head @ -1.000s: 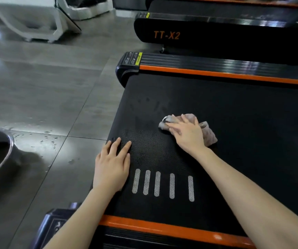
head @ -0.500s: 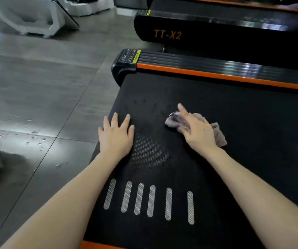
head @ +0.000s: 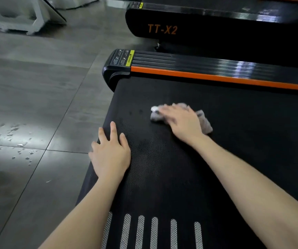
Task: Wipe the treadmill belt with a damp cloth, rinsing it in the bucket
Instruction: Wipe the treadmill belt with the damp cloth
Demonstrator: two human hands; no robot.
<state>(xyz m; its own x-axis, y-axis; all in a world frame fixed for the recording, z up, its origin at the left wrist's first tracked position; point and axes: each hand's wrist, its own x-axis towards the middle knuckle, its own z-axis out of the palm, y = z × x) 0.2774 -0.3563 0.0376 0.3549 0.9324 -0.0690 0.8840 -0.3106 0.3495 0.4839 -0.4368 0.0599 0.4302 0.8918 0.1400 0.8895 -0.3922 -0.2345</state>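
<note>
Cloth: a crumpled grey cloth (head: pixel 205 124) lay on the black treadmill belt (head: pixel 234 159), short of the orange side rail (head: pixel 216 78) beyond it.
Right hand: the right hand (head: pixel 182 121) pressed flat on the cloth, fingers extended and close together, motion-blurred.
Left hand: the left hand (head: pixel 111 155) rested palm-down at the belt's left edge, fingers straight and slightly apart, holding nothing.
Belt markings: white stripes (head: pixel 154 232) lay nearest the camera.
Floor: water droplets (head: pixel 14 131) dotted the grey floor tiles (head: pixel 37 87).
</note>
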